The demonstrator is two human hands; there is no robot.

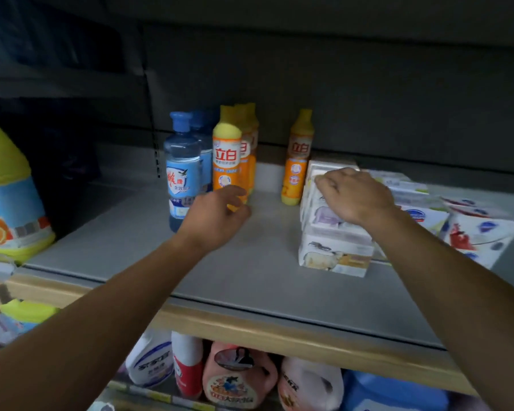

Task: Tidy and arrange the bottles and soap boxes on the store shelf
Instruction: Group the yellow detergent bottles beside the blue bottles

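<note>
So the right hand (355, 195) was lying on top of the stack of soap boxes (334, 232), fingers (324, 183) curled down over the far top edge, holding it. The left hand (212, 218) was just in front of the front orange bottle (227, 161), fingers loosely bent and apart, not clamped on anything as far as I could tell. A blue bottle (181, 173) stood just left of those fingers, and a lone orange bottle (297, 161) sat right behind the stack. More soap boxes (481, 232) lay scattered to the right on the shelf (250, 277). Guessing the boxes were light, stiff cardboard that slides easily, so steady the stack from the top and sides. Bottles looked full, smooth and tippy, so grab round the middle.
</note>
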